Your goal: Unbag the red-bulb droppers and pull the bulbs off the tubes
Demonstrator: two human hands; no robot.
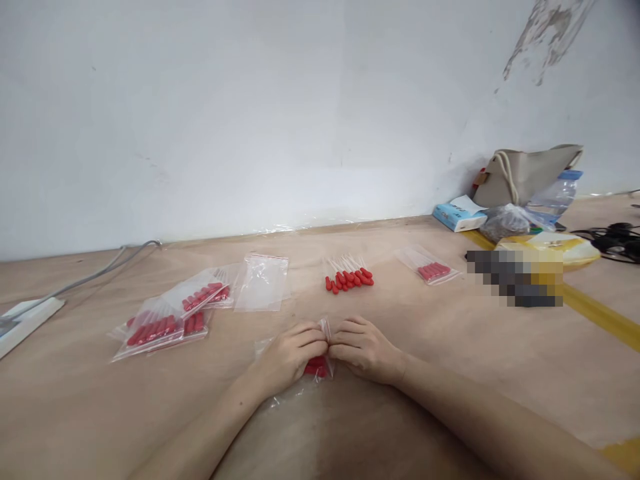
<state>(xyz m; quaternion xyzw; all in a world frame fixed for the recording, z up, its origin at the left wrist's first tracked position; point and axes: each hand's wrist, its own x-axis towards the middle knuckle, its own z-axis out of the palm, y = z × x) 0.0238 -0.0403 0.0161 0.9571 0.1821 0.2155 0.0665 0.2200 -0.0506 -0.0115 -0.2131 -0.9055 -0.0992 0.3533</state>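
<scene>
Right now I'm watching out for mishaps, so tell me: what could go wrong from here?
The left hand and right hand hide part of the bag between them, so a gap or snag there might go unnoticed. The loose red-ended sticks lie just beyond the hands, so a stray knuckle could scatter them. The filled bags on the left overlap, so one might slip or be missed in a count.

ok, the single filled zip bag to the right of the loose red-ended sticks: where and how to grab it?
Probably pinch the filled zip bag across its row of red ends, coming from the near side with the right hand. It lies flat with those ends toward the person; they look bulkier than the thin clear film behind.
</scene>
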